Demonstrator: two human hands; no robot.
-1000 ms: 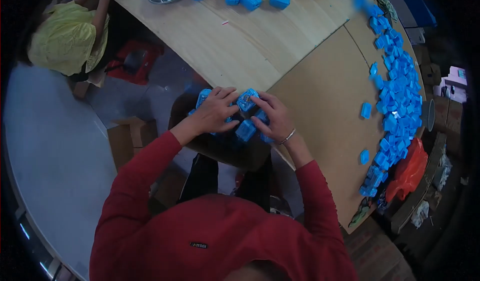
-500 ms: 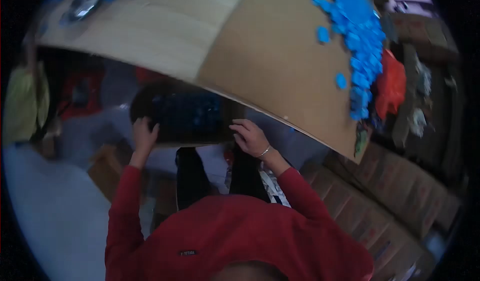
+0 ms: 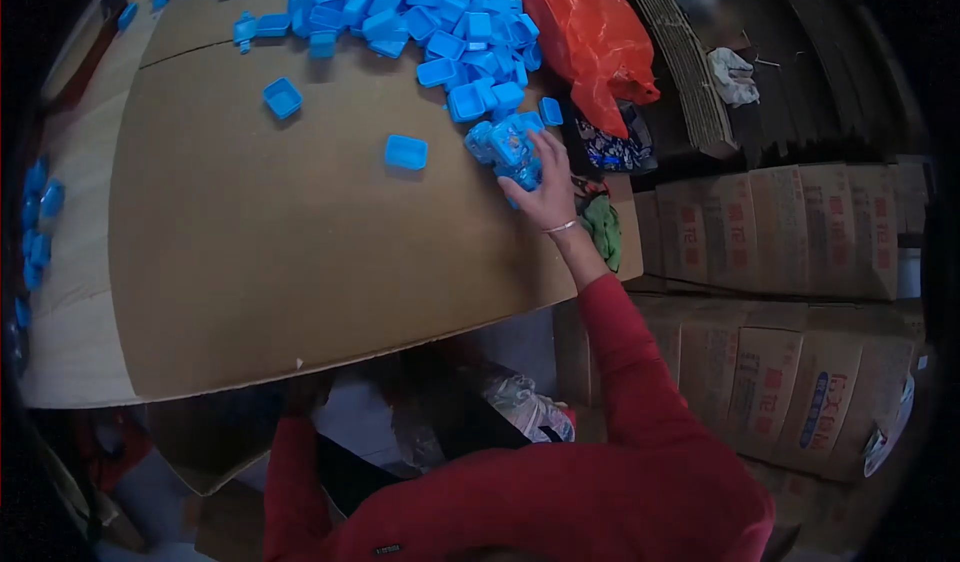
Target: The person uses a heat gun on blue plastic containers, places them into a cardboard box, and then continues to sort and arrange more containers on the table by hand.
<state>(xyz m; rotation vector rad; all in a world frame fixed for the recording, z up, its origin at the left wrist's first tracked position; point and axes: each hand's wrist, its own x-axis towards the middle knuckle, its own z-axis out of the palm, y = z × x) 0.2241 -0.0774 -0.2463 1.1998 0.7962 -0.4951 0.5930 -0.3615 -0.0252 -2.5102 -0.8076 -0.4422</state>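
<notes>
My right hand [image 3: 545,187] is at the right side of the table, its thumb and fingers curved around a glossy cluster of small blue plastic containers [image 3: 505,147]. Behind it spreads a large pile of open blue containers [image 3: 400,7]. Two single ones lie apart from the pile, a blue container [image 3: 406,153] left of my hand and another blue container [image 3: 283,99] further left. My left hand [image 3: 308,394] is low, in shadow under the table's front edge, near a dark open box [image 3: 215,477]; its fingers cannot be made out.
Brown board covers the tabletop [image 3: 260,242]. Beside the pile lie a red plastic bag [image 3: 590,42] and a green cloth [image 3: 602,230]. Stacked cardboard cartons [image 3: 780,232] stand to the right. More blue pieces [image 3: 38,222] sit at the far left edge.
My right hand has gone from the box under the table up to the blue containers on the tabletop. My left hand stays low near the box. The view has swung right.
</notes>
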